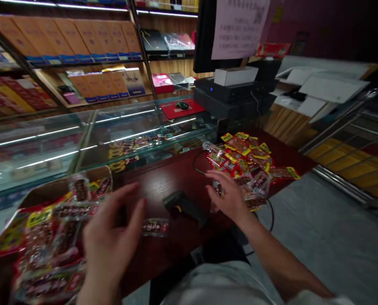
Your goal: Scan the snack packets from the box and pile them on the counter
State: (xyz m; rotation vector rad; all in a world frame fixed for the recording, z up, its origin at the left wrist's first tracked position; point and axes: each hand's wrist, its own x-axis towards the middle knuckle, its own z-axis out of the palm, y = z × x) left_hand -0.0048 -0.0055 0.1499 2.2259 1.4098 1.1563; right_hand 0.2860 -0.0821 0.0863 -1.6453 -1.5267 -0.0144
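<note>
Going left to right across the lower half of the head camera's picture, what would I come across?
Brown cardboard box filled with shiny plastic snack packets, person's left hand, small clear-wrapped packet lying alone, black pistol-shaped handheld scanner, loose pile of red-and-yellow plastic packets, silvery metal-barred rack.

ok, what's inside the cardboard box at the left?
A heap of wrapped packets, some red and yellow. They cover the bottom of the box, so that can't be seen; the left hand hides part of the heap.
</note>
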